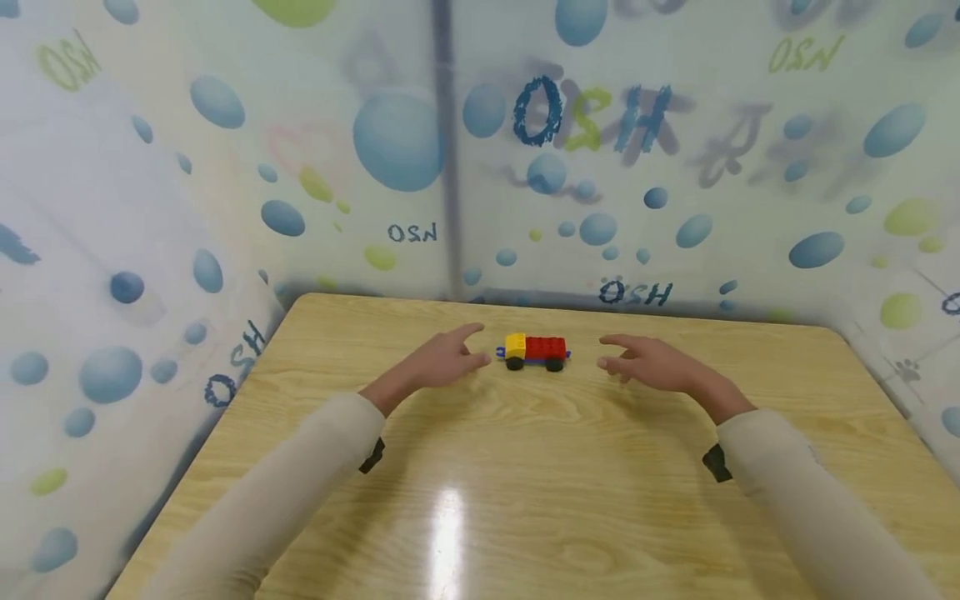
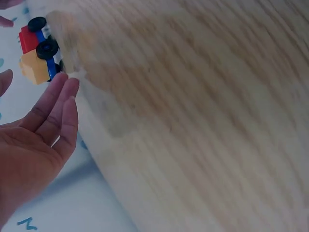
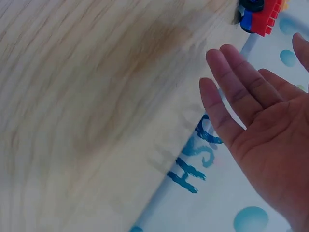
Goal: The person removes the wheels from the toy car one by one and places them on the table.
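Observation:
A small toy truck (image 1: pixel 546 348) built of plastic bricks stands on its black wheels near the back of the table. Its cab is yellow, its studded load bed red, its base blue. My left hand (image 1: pixel 448 358) is just left of the cab, fingers extended and thumb apart, holding nothing. To the right, a little farther off, my right hand (image 1: pixel 651 362) hovers with its fingers loosely stretched and palm bare. The left wrist view shows the truck's cab (image 2: pixel 35 66) just beyond my fingertips. In the right wrist view the red bed (image 3: pixel 266 18) is cut by the top edge.
The wooden table (image 1: pixel 525 467) ends at the back against a pale curtain (image 1: pixel 495 233) printed with blue and green spots and letters. More curtain hangs along the left and right sides. A bright light reflection lies on the tabletop toward the front.

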The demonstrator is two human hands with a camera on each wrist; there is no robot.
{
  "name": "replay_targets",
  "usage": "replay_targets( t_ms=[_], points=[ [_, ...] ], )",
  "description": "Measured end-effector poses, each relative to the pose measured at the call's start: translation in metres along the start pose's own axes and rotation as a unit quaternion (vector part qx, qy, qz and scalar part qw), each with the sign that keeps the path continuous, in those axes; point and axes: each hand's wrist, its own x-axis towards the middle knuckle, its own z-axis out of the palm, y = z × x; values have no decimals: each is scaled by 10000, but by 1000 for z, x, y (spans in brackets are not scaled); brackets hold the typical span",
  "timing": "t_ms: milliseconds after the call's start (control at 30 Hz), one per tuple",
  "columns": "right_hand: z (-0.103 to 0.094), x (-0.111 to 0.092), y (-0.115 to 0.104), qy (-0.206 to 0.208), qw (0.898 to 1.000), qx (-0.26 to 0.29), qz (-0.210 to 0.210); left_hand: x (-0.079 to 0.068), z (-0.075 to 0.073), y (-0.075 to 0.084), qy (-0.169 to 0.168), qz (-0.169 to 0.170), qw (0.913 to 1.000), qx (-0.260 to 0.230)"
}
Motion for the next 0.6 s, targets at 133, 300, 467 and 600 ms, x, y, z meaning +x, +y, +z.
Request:
replay_targets(
  t_ms=[133,300,467,600],
  points=[
    [5,12,5,-56,9953,966,-42,9,8,-5,-81,-322,9880,-1511],
    [13,24,8,65,9828,1843,39,17,21,-6,-32,-762,9560,-2832],
    [23,35,4,221,9663,2565,71,24,34,0,187,-947,9269,-3628],
    [33,46,2,290,9526,3026,159,27,39,5,243,-962,9179,-3843]
  ],
)
